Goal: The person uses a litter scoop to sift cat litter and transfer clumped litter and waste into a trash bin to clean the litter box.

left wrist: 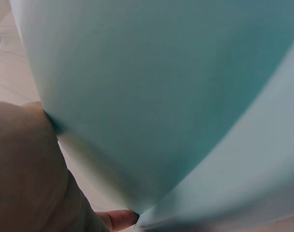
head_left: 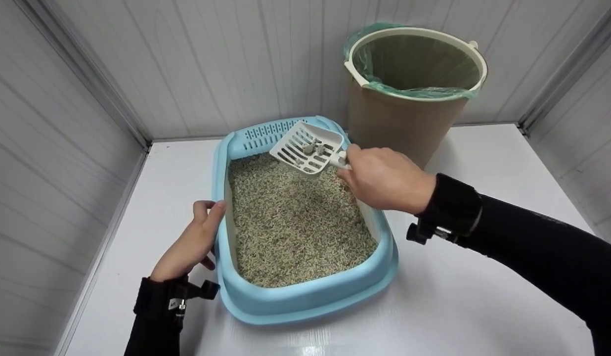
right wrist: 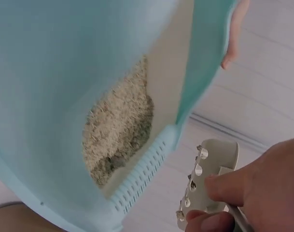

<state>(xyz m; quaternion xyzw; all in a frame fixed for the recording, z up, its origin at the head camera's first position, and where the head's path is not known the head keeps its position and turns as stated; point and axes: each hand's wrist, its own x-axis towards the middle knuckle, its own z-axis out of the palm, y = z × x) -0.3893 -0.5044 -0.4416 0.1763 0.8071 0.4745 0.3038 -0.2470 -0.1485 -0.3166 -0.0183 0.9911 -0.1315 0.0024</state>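
A light blue litter box (head_left: 305,301) filled with pellet litter (head_left: 295,227) stands on the white surface. Over its far right part, my right hand (head_left: 384,178) grips the handle of a white slotted litter scoop (head_left: 308,148). A few grey clumps (head_left: 313,148) lie in the scoop. The right wrist view shows the scoop (right wrist: 209,169) edge-on, thumb and fingers around its handle. At the box's left side, my left hand (head_left: 194,240) holds the rim, thumb on top and the other fingers lower against the outer wall. Blue wall (left wrist: 151,96) fills most of the left wrist view.
Behind the box to the right stands a tall beige bin (head_left: 394,118) lined with a green plastic bag (head_left: 419,92). White panelled walls (head_left: 226,64) enclose the back and both sides.
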